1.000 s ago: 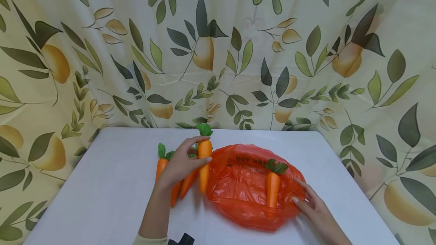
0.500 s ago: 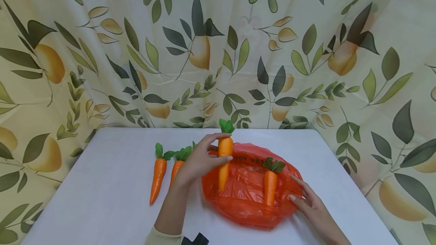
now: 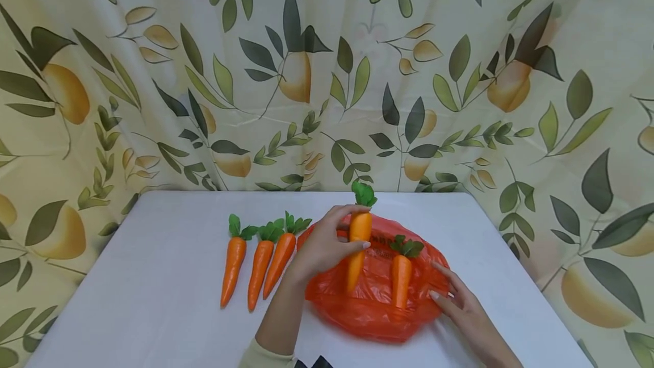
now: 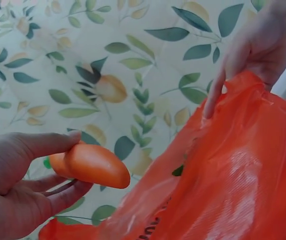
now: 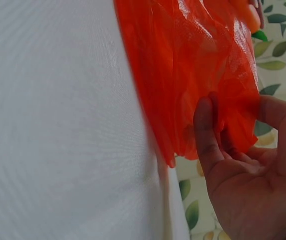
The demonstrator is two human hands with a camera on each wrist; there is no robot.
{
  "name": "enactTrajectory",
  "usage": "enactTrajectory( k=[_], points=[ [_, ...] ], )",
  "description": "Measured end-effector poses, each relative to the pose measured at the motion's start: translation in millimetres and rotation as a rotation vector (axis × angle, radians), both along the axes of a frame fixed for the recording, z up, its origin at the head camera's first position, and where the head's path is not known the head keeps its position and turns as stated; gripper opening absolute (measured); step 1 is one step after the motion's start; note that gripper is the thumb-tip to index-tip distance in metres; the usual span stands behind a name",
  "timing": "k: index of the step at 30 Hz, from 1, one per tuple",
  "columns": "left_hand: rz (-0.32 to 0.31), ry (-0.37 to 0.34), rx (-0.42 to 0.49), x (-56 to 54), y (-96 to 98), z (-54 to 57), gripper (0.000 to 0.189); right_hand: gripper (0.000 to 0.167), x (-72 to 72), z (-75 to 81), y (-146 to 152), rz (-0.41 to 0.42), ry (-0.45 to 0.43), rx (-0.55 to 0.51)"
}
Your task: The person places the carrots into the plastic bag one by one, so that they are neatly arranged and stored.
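My left hand (image 3: 329,246) grips an orange carrot (image 3: 360,229) with green leaves between thumb and fingers, upright above the left part of a red plastic bag (image 3: 357,322). In the left wrist view the carrot (image 4: 100,165) points its tip away from the palm. My right hand (image 3: 462,297) pinches the bag's right edge, and in the right wrist view thumb and fingers close on the thin red plastic bag (image 5: 183,75). Another carrot (image 3: 401,280) lies inside the bag's mouth, its leaves toward the far rim.
Left of the bag lie three carrots in a row on the white table: a left carrot (image 3: 233,268), a middle carrot (image 3: 259,271) and a right carrot (image 3: 281,260). Behind the table (image 3: 153,277) hangs a leaf-and-fruit patterned curtain (image 3: 327,72).
My left hand has carried its carrot rightward from beside the bag to over it, uncovering the three carrots on the table. My right hand keeps its hold on the bag's edge.
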State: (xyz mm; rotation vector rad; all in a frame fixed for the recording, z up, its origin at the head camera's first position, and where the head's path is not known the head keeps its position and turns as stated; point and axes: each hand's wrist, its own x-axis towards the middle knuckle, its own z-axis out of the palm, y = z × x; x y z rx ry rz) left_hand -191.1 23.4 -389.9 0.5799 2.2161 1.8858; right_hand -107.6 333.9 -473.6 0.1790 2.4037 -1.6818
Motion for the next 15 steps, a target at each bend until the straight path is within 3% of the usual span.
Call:
enactTrajectory(
  k=[7,15],
  points=[
    [-0.020,0.017,0.020,-5.1,18.6,-13.7,0.056,0.070,1.3,-0.2,-2,0.007,0.032,0.000],
    [0.003,0.017,-0.091,-5.5,43.3,-26.1,0.057,0.070,1.7,1.7,-2,0.004,0.024,-0.002]
  ],
)
